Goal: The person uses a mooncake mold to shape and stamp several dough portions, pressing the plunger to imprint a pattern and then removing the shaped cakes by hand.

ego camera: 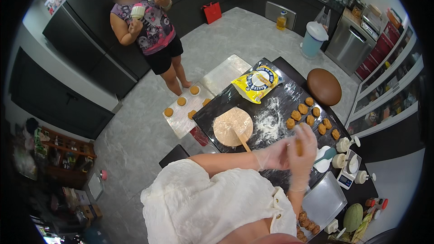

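My left hand (278, 152) and my right hand (303, 145), both in clear plastic gloves, come together over the near right part of the black table. Between them is a piece of orange-brown dough (299, 146), partly covered by the fingers of my right hand. Beyond the hands, rough dough balls (302, 108) lie in loose rows. White flour (270, 123) is spread on the table to their left. A round wooden board (228, 125) under clear film, with a wooden stick-like handle (242, 140) on it, lies farther left. A yellow flour bag (257, 83) stands at the far side.
Mooncake presses (339, 160), a digital scale (348, 173) and a teal spatula (324, 155) are at the right. A metal tray (325, 200) holds browned balls. Shaped cakes (181, 101) sit on a silvery board at the left. Another person (149, 23) stands beyond, holding presses.
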Demonstrator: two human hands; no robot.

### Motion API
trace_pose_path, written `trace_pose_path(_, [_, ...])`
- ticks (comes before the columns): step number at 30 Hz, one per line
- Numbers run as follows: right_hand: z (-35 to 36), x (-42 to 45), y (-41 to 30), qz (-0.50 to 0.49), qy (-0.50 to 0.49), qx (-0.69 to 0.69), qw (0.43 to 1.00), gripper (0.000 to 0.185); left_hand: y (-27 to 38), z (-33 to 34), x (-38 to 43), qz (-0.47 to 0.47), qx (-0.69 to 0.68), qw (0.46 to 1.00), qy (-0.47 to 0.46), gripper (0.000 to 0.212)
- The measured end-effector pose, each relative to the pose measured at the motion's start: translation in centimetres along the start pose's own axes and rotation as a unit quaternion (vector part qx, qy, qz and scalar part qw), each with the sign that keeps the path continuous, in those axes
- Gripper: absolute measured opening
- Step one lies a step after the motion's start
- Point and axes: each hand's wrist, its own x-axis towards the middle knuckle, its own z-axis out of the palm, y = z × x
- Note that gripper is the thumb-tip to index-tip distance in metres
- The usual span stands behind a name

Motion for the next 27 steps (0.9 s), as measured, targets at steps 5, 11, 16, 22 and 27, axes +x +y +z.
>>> trace_pose_path(5, [-1.2,-2.2,-1.3,-0.069,-0.043,0.000,0.997,0.048,2.0,4.3,0.2,0.081,0.206,0.966,0.135,0.050])
trace_pose_path(11, [-0.4,-0.7,1.3,0.067,0.003,0.104,0.992,0.045,2.0,4.2,-0.7,0.037,0.188,0.973,0.131,0.052])
trace_pose_path(16, [0.6,-0.1,-2.2,-0.052,-0.009,-0.016,0.998,0.042,-0.5,5.4,1.8,0.117,0.284,0.922,0.234,0.055])
trace_pose_path(22, [-0.4,-2.8,0.4,0.020,0.050,0.050,0.997,0.042,1.3,6.9,1.4,0.087,0.219,0.925,0.299,0.054])
trace_pose_path(27, [0.1,-0.6,-0.8,-0.092,-0.010,-0.102,0.990,0.044,-1.1,4.3,1.1,0.092,0.181,0.896,0.396,0.054])
